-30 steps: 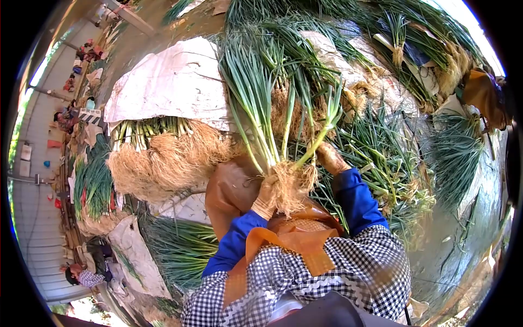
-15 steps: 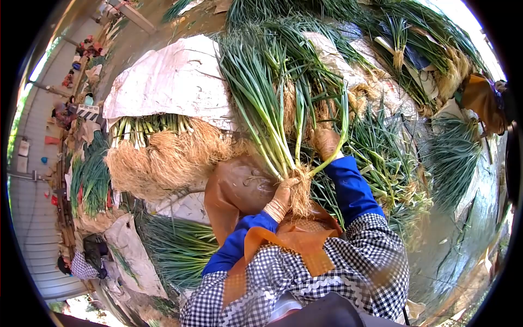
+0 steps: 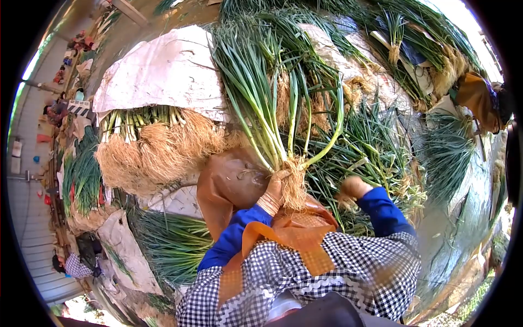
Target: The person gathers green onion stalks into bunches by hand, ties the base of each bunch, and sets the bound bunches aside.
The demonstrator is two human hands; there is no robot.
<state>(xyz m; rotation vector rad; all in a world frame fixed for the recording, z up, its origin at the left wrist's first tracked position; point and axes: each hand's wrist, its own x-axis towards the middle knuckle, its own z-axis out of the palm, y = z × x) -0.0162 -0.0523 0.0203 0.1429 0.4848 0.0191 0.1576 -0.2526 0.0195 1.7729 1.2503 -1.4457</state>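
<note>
My left hand (image 3: 277, 188) is closed around the root end of a bunch of green onions (image 3: 279, 147). Their pale stalks rise from it and the long green leaves fan away from me. Tan, stringy roots (image 3: 295, 188) hang down beside my fingers. Off to the right, my right hand (image 3: 354, 190) is apart from the bunch, over a heap of loose green leaves (image 3: 368, 155). Motion smears its fingers, so whether anything is in them cannot be told. Behind the held bunch lie more green onions (image 3: 283, 101) with roots showing.
A pale sack (image 3: 163, 71) covers rooted bundles (image 3: 163, 147) at the left. Another pile of green onions (image 3: 171, 245) lies near my left elbow. More bundles (image 3: 449, 65) lie at the far right, near a brown cloth (image 3: 479, 101). A person (image 3: 76, 265) is at the lower left.
My right hand has moved from behind the bunch toward me and to the right, over the loose leaves. The left hand keeps its hold, slightly further left in view.
</note>
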